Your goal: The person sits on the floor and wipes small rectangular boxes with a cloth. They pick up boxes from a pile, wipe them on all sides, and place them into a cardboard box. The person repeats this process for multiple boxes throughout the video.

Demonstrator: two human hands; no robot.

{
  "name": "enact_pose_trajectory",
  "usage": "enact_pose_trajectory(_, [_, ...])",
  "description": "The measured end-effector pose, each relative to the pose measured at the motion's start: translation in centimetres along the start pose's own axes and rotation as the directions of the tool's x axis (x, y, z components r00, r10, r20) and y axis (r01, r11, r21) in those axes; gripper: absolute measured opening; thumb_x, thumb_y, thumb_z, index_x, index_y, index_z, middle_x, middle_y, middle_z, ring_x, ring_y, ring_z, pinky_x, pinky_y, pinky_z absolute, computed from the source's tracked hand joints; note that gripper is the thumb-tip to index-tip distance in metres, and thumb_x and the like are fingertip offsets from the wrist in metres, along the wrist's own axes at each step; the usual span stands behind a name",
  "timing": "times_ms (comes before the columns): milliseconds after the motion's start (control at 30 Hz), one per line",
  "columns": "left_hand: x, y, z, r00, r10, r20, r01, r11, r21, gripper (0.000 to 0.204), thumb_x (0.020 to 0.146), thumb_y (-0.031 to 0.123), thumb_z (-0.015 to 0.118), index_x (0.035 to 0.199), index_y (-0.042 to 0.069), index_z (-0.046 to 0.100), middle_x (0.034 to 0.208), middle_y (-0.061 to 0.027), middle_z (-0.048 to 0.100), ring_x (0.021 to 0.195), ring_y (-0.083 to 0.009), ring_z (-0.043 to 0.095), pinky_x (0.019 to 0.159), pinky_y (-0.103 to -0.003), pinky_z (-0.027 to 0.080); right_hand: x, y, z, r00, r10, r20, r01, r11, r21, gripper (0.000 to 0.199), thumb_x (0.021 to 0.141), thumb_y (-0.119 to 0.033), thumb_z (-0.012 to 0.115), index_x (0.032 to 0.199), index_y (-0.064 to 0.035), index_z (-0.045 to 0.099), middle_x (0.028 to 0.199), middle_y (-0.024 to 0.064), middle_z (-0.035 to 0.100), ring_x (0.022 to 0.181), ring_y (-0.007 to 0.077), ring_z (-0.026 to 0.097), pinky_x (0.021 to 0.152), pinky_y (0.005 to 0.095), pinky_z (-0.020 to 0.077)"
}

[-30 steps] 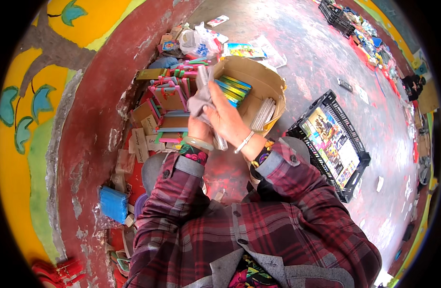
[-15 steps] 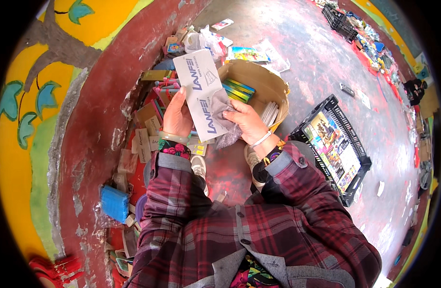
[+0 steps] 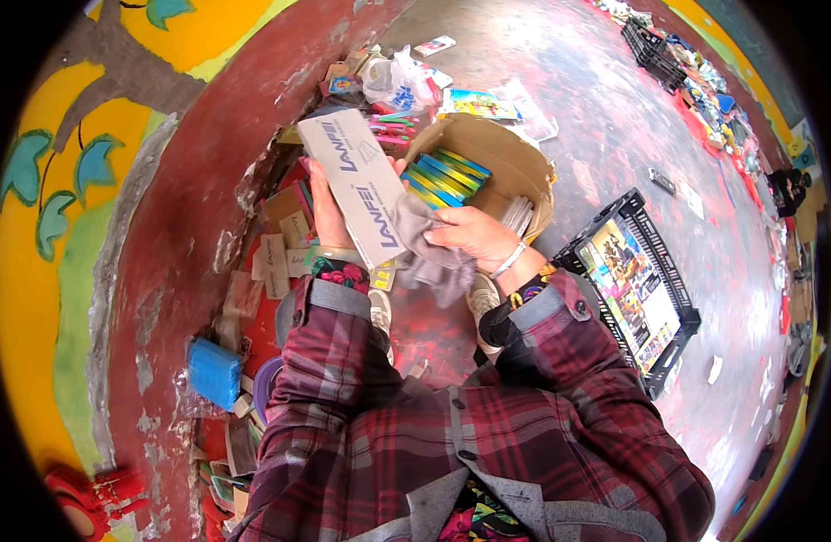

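Bright, pale light pours over the smooth grey floor with pink stains [image 3: 605, 144], flaring to white glare toward the right, while the dark red plaid jacket [image 3: 424, 434] sits in dimmer tones! The long white cardboard carton [image 3: 352, 185] comes through crisp, the crumpled grey cloth [image 3: 444, 257] a touch softer, and fisheye distortion bows the dull-red painted wall [image 3: 189, 208] toward the black rim.

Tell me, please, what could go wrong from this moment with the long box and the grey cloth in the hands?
The long pale box sits slanted in the left hand; if that grip loosens, it might slide down toward the shoes.

The grey cloth hangs loosely bunched from the right hand, so a loose fold could perhaps snag on the box's edge.

The open carton stands close by; a dropped box might hit the blue-and-yellow packs inside.
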State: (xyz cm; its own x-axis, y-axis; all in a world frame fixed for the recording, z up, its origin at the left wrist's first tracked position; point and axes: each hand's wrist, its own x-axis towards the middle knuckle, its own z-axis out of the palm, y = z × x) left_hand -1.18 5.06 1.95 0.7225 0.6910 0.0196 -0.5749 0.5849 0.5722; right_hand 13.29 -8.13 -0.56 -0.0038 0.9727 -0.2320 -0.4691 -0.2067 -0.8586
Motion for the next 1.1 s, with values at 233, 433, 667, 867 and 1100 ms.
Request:
enact_pose_trajectory(233, [0.0, 0.0, -0.6, 1.000, -0.012, -0.003, 0.012, 1.000, 0.012, 0.085, 0.081, 0.073, 0.030, 0.132, 0.006, 0.038, 0.117, -0.0159, 0.052, 0.103, -0.0287, 0.055, 0.086, -0.046, 0.046, -2.3, -4.1, 0.7, 0.849, -0.479, -0.225, 0.449, 0.877, -0.173, 0.039, 0.088, -0.029, 0.058, 0.112, 0.0018, 0.054, 0.091, -0.0015, 0.059, 0.080, 0.0070, 0.054, 0.070, 0.0226, 0.0455])
enact_pose_trajectory(433, [-0.4, -2.3, 0.5, 0.977, -0.200, 0.072, 0.207, 0.972, -0.112, 0.077, 0.085, 0.067, 0.031, 0.129, 0.005, 0.040, 0.116, -0.0188, 0.052, 0.105, -0.0335, 0.053, 0.088, -0.047, 0.045, -0.9, 0.1, 4.6, 0.767, -0.467, 0.440, 0.415, -0.162, -0.895, 0.055, 0.086, -0.035, 0.053, 0.132, -0.0081, 0.041, 0.135, 0.0158, 0.042, 0.129, 0.0355, 0.032, 0.107, 0.0474, 0.0209])
enact_pose_trajectory(667, [-1.2, -4.1, -0.6, 0.936, -0.263, 0.233, 0.328, 0.891, -0.315, 0.055, 0.095, 0.046, 0.031, 0.136, 0.010, 0.035, 0.132, -0.0131, 0.043, 0.120, -0.0306, 0.044, 0.104, -0.046, 0.032, -0.4, -0.2, 4.0, 0.731, -0.593, 0.338, 0.296, -0.171, -0.940, 0.058, 0.087, -0.034, 0.051, 0.135, -0.0061, 0.035, 0.137, 0.0181, 0.037, 0.129, 0.0359, 0.031, 0.106, 0.0467, 0.0226])
enact_pose_trajectory(867, [-1.9, -5.1, 0.7, 0.927, -0.373, -0.038, 0.375, 0.922, 0.097, 0.053, 0.096, 0.045, 0.030, 0.133, 0.008, 0.037, 0.127, -0.0129, 0.049, 0.111, -0.0264, 0.053, 0.096, -0.038, 0.042, 0.5, -1.9, 1.4, 0.614, -0.782, 0.107, 0.056, -0.092, -0.994, 0.055, 0.088, -0.027, 0.051, 0.135, -0.0052, 0.035, 0.136, 0.0202, 0.037, 0.129, 0.0375, 0.030, 0.105, 0.0457, 0.0243])
enact_pose_trajectory(1100, [-2.6, -6.0, 1.2, 0.785, -0.606, 0.125, 0.551, 0.777, 0.304, 0.057, 0.095, 0.050, 0.028, 0.129, 0.005, 0.040, 0.109, -0.0168, 0.058, 0.094, -0.0262, 0.060, 0.077, -0.037, 0.050, 1.2, -2.9, -3.4, 0.533, -0.739, -0.412, 0.116, 0.546, -0.830, 0.033, 0.093, -0.032, 0.043, 0.105, -0.0052, 0.059, 0.089, 0.0194, 0.062, 0.084, 0.0366, 0.060, 0.071, 0.0393, 0.0459])
